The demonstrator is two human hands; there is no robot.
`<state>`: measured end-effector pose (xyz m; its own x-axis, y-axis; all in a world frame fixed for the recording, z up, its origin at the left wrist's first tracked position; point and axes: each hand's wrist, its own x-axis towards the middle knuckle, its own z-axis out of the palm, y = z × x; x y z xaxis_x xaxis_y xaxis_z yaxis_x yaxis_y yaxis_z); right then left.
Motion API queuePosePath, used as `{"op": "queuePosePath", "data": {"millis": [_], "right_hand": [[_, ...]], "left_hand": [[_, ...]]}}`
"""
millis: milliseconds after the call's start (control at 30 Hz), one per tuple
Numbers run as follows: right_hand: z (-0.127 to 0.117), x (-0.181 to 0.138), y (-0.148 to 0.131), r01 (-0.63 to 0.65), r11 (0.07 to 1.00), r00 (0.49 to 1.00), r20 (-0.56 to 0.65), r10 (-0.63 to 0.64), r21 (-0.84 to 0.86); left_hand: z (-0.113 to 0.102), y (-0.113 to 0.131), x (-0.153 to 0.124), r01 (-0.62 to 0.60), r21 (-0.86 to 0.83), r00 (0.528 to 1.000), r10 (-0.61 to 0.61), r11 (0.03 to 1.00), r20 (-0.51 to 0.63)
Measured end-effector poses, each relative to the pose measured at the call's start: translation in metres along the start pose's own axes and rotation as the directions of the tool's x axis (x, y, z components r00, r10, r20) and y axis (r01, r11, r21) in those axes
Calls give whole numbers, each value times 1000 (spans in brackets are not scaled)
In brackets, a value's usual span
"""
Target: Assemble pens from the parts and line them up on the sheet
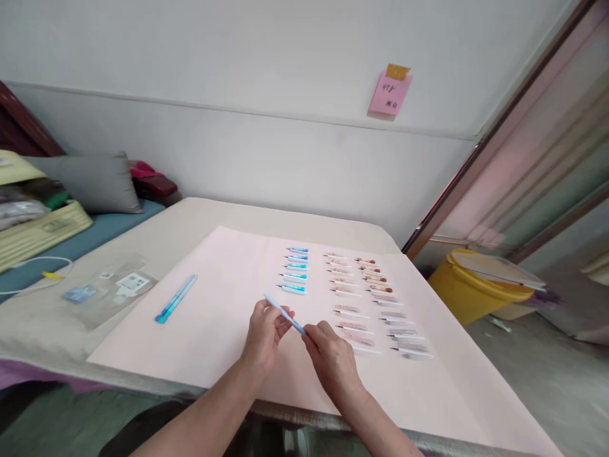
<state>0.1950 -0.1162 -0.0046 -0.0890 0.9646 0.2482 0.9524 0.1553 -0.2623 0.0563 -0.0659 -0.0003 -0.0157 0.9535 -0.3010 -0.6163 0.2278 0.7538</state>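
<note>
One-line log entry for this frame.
left hand: holds light-blue pen | right hand: grips pen's near end | beyond: blue pens in column | surface: pale-pink sheet

Pens (295, 266) are lined up in columns on a sheet (228, 266), centre to right; at left, a bag (114, 289) is laid on the surface (204, 212).

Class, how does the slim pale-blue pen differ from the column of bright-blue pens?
The left hand and right hand hold the slim pale-blue pen; the column of bright-blue pens lies on the pale pink sheet. The pen slants; the column's pens lie nearly crosswise. All look slender.
</note>
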Motion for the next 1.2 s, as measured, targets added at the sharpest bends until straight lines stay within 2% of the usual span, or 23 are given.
{"op": "queuePosePath", "data": {"millis": [233, 400, 533, 633, 700, 767, 833, 867, 900, 967, 1133, 1200], "right_hand": [[2, 2, 5, -23, 1000, 1000, 21, 23, -3], [1, 1, 8, -25, 998, 1000, 14, 24, 59], [1, 1, 9, -47, 988, 999, 10, 46, 148], [2, 2, 10, -83, 949, 996, 12, 83, 305], [3, 3, 11, -161, 840, 987, 88, 134, 518], [4, 5, 12, -329, 598, 943, 293, 160, 731], [5, 6, 12, -497, 322, 866, 486, 120, 806], [5, 6, 12, -541, 232, 840, 533, 102, 809], [6, 6, 11, -556, 186, 831, 546, 103, 810], [6, 6, 9, -538, 208, 843, 518, 147, 817], [8, 4, 4, -414, 500, 907, 296, 301, 760], [9, 4, 4, -381, 554, 920, 247, 304, 740]], "left_hand": [[3, -8, -7, -45, 183, 999, 41, 982, 23], [3, -7, -7, -50, 194, 997, 38, 980, 64], [4, -9, -9, -51, 175, 996, 36, 983, 86], [5, -10, -11, -61, 173, 994, 44, 983, 101], [5, -9, -11, -70, 173, 991, 49, 982, 122], [5, -8, -11, -72, 173, 987, 45, 982, 154], [5, -7, -10, -64, 173, 982, 32, 983, 184], [4, -6, -10, -59, 175, 981, 25, 983, 192], [4, -6, -9, -56, 178, 981, 21, 983, 194], [3, -6, -8, -49, 185, 984, 16, 982, 178], [3, -6, -8, -54, 180, 982, 20, 982, 187], [4, -7, -9, -51, 182, 979, 13, 982, 205]]}}
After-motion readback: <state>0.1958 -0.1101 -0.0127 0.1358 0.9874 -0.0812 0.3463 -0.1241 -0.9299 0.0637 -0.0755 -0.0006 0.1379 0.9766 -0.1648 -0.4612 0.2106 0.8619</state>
